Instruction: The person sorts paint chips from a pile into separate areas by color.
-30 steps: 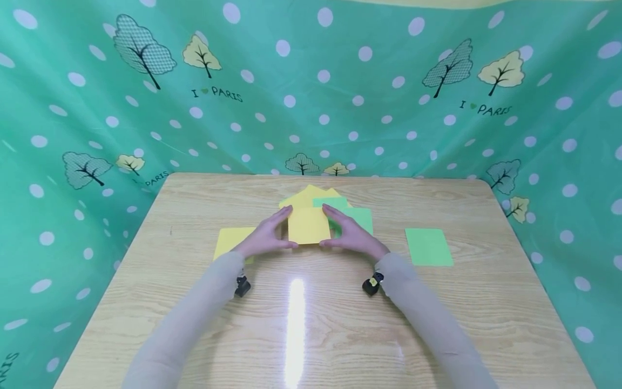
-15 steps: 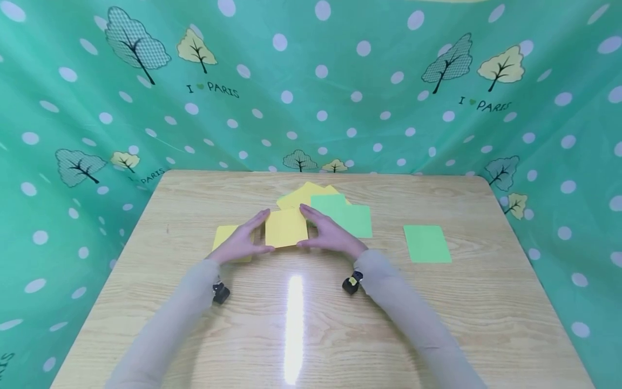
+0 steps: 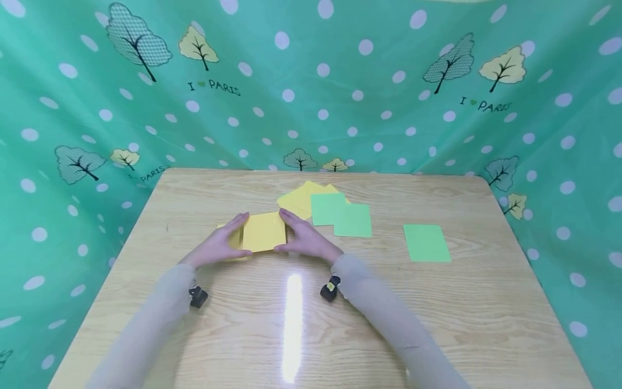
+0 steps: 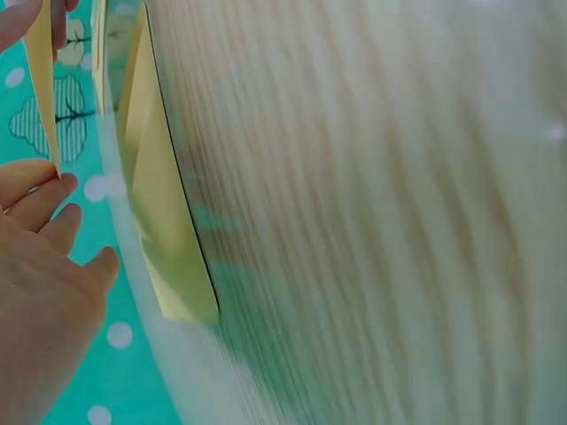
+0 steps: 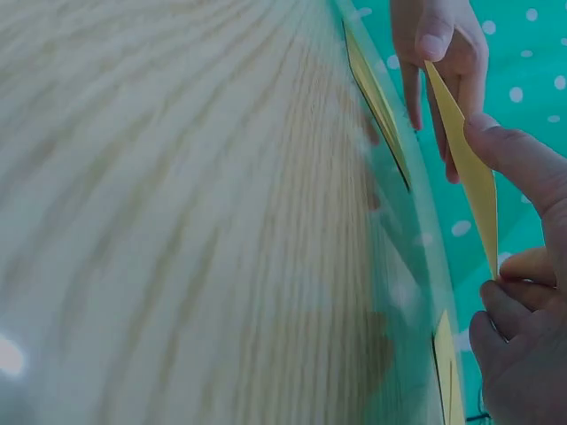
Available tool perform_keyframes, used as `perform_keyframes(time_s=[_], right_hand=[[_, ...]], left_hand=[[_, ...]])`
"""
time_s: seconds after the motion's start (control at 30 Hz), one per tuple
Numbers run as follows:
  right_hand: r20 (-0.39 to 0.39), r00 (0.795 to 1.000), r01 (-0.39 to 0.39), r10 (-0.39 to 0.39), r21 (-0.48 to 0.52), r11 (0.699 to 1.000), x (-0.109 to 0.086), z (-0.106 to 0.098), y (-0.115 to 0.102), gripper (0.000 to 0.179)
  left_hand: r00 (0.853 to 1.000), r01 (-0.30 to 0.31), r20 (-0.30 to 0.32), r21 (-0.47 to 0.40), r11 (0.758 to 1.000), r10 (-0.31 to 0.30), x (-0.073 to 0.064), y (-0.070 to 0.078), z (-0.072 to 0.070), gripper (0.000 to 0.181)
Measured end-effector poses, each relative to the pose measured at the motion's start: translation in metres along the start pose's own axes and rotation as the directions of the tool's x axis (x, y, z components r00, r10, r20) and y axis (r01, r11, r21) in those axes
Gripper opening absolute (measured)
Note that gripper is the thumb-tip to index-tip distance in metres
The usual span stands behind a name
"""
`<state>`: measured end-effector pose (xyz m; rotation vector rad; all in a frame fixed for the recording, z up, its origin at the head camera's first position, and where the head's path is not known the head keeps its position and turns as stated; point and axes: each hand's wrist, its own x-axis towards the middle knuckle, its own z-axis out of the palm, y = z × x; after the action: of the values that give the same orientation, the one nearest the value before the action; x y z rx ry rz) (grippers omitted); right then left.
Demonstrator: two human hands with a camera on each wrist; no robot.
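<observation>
A yellow paper square (image 3: 264,232) is held above the table, its sides between my two hands. My left hand (image 3: 216,246) grips its left side, thumb at the near corner and fingers at the far one. On the opposite side, my right hand (image 3: 307,236) holds the edge the same way; the right wrist view shows its thumb and fingers on the yellow paper square (image 5: 468,164). A second yellow square (image 4: 168,221) lies on the table below, mostly covered by my left hand and the held square in the head view.
Several overlapping yellow squares (image 3: 295,201) lie at the back middle of the wooden table (image 3: 369,324). Two green squares (image 3: 352,220) overlap beside them. Another green square (image 3: 427,243) lies alone to the right. A green dotted cloth (image 3: 311,129) hangs behind the table.
Both hands have carried the yellow paper square leftward from in front of the yellow and green pile, until it partly overlaps the left yellow square in the head view.
</observation>
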<state>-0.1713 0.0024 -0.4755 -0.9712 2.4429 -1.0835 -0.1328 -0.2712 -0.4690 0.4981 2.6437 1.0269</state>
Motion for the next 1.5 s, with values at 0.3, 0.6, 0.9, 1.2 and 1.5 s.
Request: perform_keyframes(time_s=[0.3, 0.6, 0.9, 1.2, 1.5], right_hand=[[0.001, 1.000, -0.002, 0.002, 0.022, 1.000, 0.018, 0.021, -0.012, 0.100], [-0.003, 0.999, -0.044, 0.044, -0.043, 0.998, 0.029, 0.040, -0.030, 0.099], [-0.036, 0.995, -0.100, 0.095, -0.170, 0.980, 0.033, 0.051, -0.039, 0.099], [0.000, 0.997, -0.071, 0.072, -0.132, 0.989, 0.030, 0.055, -0.034, 0.100], [-0.031, 0.997, -0.072, 0.071, -0.050, 0.996, 0.025, 0.048, -0.024, 0.091]], left_hand=[[0.999, 0.048, 0.009, 0.021, 0.999, -0.049, -0.015, -0.017, -0.015, 0.103], [0.998, 0.058, 0.005, 0.002, 0.998, -0.058, -0.032, -0.030, -0.023, 0.102], [0.997, 0.075, 0.022, 0.002, 0.997, -0.075, -0.036, -0.039, -0.025, 0.102], [0.991, 0.123, 0.059, -0.029, 0.992, -0.121, -0.041, -0.037, -0.028, 0.103], [0.986, 0.159, 0.043, 0.008, 0.987, -0.159, -0.038, -0.038, -0.028, 0.094]])
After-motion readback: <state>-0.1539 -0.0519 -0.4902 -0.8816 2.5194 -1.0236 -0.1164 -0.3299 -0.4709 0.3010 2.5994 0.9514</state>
